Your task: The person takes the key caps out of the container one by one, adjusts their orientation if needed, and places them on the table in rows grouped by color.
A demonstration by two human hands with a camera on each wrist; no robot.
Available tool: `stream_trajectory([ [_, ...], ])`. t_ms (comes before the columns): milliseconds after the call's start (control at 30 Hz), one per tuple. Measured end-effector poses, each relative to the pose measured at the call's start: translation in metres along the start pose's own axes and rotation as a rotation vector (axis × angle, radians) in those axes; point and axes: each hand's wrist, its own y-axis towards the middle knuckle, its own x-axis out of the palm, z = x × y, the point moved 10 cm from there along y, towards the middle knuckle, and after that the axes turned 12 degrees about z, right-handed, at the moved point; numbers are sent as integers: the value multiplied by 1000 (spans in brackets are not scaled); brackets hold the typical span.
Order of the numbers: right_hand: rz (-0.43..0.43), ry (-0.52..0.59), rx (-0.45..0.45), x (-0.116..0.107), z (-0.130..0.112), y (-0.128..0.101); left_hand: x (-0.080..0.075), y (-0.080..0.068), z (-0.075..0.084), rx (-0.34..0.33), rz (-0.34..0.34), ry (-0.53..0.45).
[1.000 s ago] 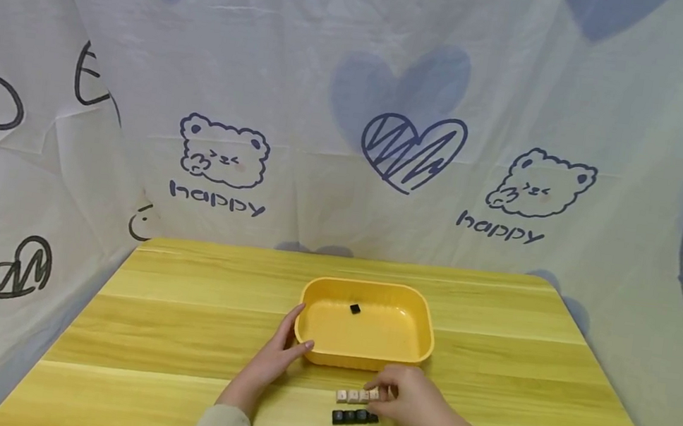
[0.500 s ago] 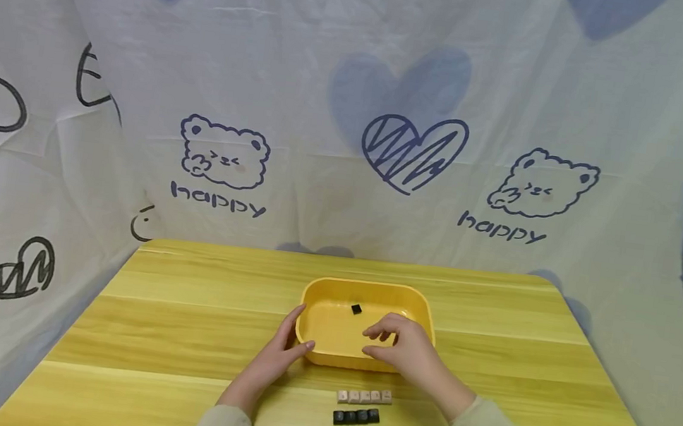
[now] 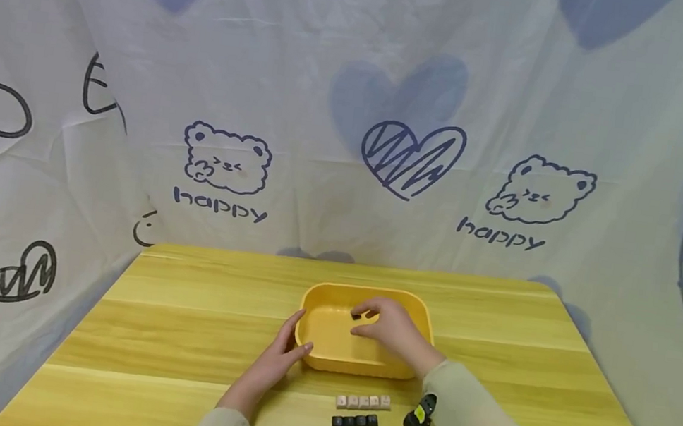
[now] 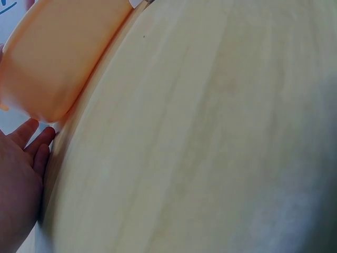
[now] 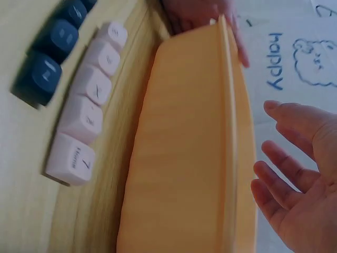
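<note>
My left hand point(image 3: 273, 361) rests on the left end of a yellow plastic tray point(image 3: 354, 367); its fingers lie fairly straight along the outside, thumb at the front corner. The left wrist view shows these fingertips point(image 4: 32, 126) by the tray's side. Over the tray reaches my right hand point(image 3: 388, 324), thumb and fingers spread apart. A single black keycap point(image 3: 356, 316) lies inside, close to the right index fingertip; whether they touch I cannot tell. In the right wrist view nothing shows between the right hand's point(image 5: 300, 174) fingers.
In front of the tray, a row of pale keycaps point(image 3: 364, 402) stands on the wooden table point(image 3: 182, 364). Nearer to me is a parallel row of black keycaps point(image 3: 355, 423). A patterned cloth point(image 3: 318, 196) hangs behind the table.
My right hand has left the pale row and moved forward over the tray to the lone black keycap. The pale row now shows in full. The left hand stays at the tray.
</note>
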Motion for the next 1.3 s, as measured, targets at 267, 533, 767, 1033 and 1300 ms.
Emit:
stream_trajectory([
  [267, -80, 6, 39, 16, 22, 18, 1, -1, 5, 24, 2, 2],
  [533, -156, -10, 77, 31, 34, 29, -1, -4, 7, 18, 16, 8],
  [767, -215, -36, 117, 41, 33, 31, -1, -3, 5, 4, 10, 31],
  [1033, -224, -104, 81, 39, 47, 30, 0, -3, 5, 21, -3, 41],
  [1300, -225, -118, 105, 33, 51, 22, -2, -3, 3, 5, 11, 38],
])
